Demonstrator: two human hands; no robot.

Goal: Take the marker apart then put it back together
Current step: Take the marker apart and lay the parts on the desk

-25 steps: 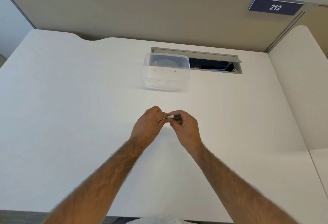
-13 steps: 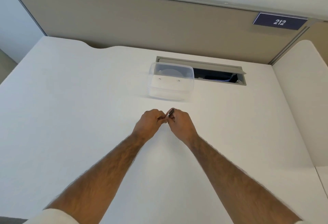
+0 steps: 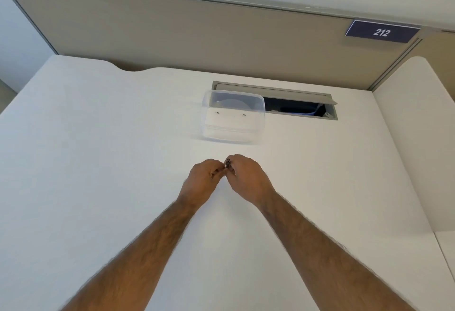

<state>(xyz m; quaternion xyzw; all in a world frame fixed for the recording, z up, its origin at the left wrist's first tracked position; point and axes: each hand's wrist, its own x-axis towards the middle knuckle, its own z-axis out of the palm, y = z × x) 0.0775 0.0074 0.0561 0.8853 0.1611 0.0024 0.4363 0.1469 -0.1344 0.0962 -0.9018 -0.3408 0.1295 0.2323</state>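
Mid-frame, the left hand (image 3: 202,180) and right hand (image 3: 247,179) pinch together around the marker (image 3: 228,163), hiding all but its dark tip.

— How many hands did you count on the desk?

— I counted two, a left hand (image 3: 200,180) and a right hand (image 3: 247,179), and one marker (image 3: 228,163) between them.

— And farther back?

— I saw one clear plastic container (image 3: 232,117), one open cable hatch (image 3: 295,103) to its right, one white desk (image 3: 98,150), and one sign (image 3: 382,32) reading 212, far right.
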